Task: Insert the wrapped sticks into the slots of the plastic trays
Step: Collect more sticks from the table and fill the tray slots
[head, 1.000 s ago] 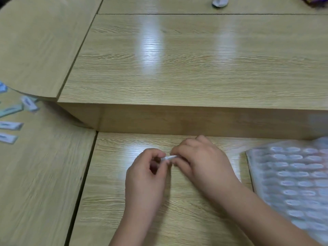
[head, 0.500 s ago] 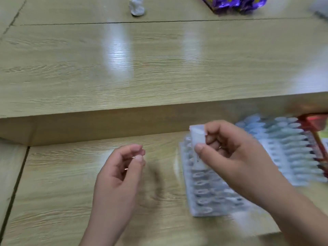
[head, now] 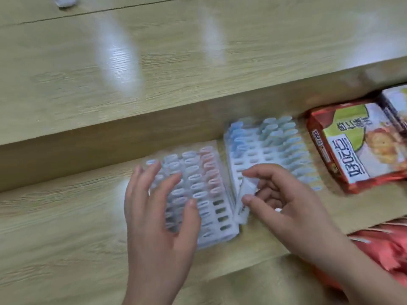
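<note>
Two white plastic trays lie side by side on the lower wooden table. The near tray [head: 222, 208] holds many wrapped sticks, with empty slots along its right column. The far tray [head: 248, 155] is filled with bluish wrapped sticks at its back and right. My left hand [head: 158, 208] rests flat with spread fingers on the near tray's left part. My right hand [head: 277, 201] pinches a white wrapped stick [head: 243, 201] between thumb and forefinger, right at the gap between the two trays. The picture is motion-blurred.
A red and green snack box [head: 356, 146] lies right of the far tray, with another box behind it. A red bag [head: 387, 245] sits at the right edge. A raised wooden desk level [head: 154, 62] runs behind the trays, with a small white object [head: 65, 1] on it.
The view swung right, bringing both trays into view. My hands parted; the right hand carried the wrapped stick to the trays, and the left hand opened and settled on the near tray.
</note>
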The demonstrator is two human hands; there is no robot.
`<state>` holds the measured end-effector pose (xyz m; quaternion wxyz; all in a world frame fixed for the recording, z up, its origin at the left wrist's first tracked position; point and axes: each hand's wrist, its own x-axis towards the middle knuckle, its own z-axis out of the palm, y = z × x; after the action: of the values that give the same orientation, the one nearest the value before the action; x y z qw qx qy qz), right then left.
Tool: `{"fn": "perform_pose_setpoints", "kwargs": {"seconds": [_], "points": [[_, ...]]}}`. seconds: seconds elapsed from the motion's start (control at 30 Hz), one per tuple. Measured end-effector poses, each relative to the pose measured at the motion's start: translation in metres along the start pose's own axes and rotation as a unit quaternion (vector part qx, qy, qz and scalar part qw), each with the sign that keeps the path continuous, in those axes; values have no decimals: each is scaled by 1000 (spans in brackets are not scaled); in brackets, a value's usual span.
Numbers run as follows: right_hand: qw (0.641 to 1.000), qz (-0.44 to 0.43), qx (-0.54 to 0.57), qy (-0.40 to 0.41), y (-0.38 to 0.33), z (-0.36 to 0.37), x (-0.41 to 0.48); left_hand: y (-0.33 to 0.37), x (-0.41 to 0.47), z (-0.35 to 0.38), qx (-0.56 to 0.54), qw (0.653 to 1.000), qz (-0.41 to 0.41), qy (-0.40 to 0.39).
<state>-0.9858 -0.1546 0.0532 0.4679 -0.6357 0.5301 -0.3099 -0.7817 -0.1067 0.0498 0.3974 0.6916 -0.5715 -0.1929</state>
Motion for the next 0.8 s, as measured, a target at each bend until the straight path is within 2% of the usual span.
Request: {"fn": "perform_pose_setpoints", "kwargs": {"seconds": [0.17,0.3,0.53,0.73,0.8], "points": [[995,-36,-69,-60,15,7,-6,-9,-5,10,111,986,95,-84],[987,-88,-126,-54,19,11,-9,-9,-3,12,194,969,100,-117],[961,-151,-231,-29,21,14,-8,-16,3,7,176,971,103,-122],[912,-282,-299,-11,31,18,-17,-21,3,3,163,970,113,-139],[904,-301,-303,-11,35,20,-20,-23,2,3,165,970,113,-141]]}}
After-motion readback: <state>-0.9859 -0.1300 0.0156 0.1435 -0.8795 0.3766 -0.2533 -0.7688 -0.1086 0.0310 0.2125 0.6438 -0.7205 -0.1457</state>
